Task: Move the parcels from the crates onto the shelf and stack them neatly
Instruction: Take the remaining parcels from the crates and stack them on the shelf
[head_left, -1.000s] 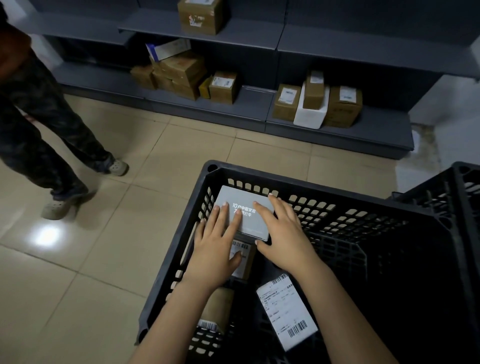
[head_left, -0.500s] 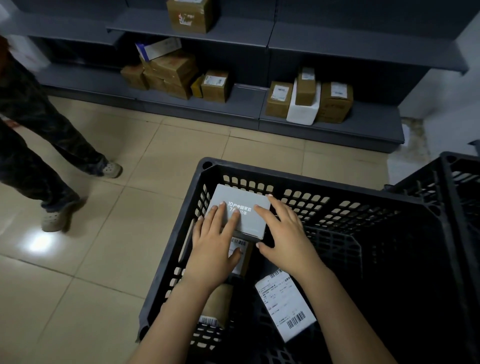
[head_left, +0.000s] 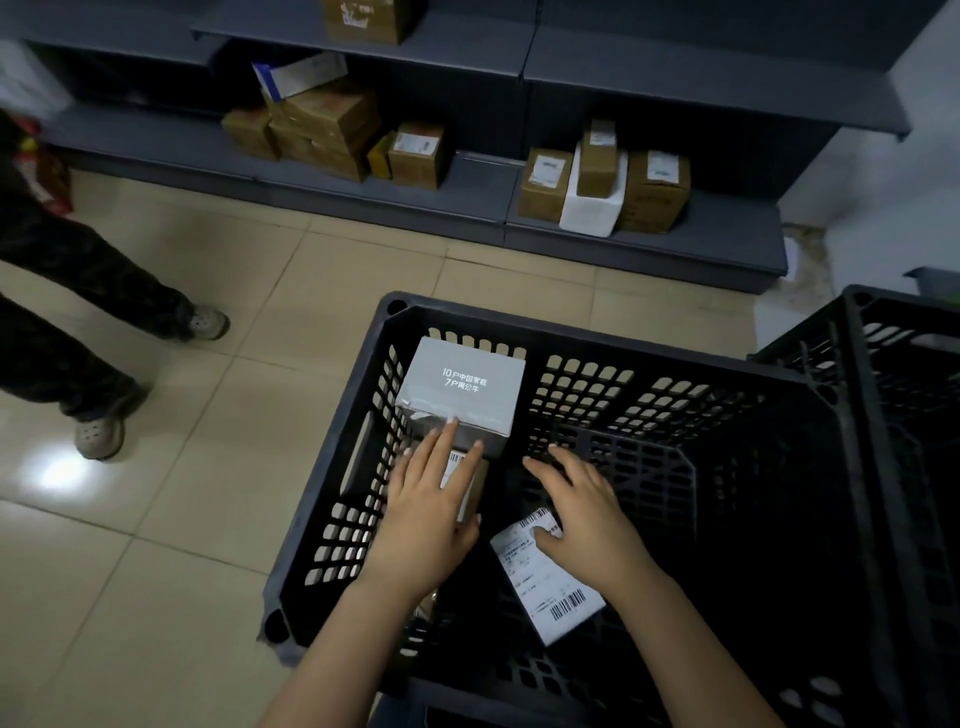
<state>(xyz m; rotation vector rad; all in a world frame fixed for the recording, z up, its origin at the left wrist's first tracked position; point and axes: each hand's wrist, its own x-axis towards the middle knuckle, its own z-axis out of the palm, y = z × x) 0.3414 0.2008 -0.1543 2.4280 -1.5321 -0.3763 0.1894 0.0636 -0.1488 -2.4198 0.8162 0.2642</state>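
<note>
Grey box (head_left: 462, 392): sits in the far-left corner of the black crate (head_left: 571, 326), printed top face up, resting above a brown labelled parcel (head_left: 470, 486).

Change noted: a second ago both hands lay flat on the box's top. They have drawn back toward the wearer. The left hand (head_left: 423, 525) reaches it only with straight fingers, whose tips touch the near upper edge. It grips nothing, and its palm covers the brown parcel. The right hand (head_left: 587, 512) has come off the box altogether. It hovers, fingers spread and uncurled, over the crate floor, with the thumb above a white labelled parcel (head_left: 550, 577) — contact there cannot be confirmed.

Assessment: no parcel is in hand, so the lift has not begun. The retreat suggests a change of hold or of target; which one cannot be determined.

Surroundings: the shelf (head_left: 701, 249) beyond the tiled floor already carries a cluster of boxes (head_left: 602, 182). A second crate (head_left: 904, 374) stands to the right. Another person's legs (head_left: 78, 291) are at the left.
</note>
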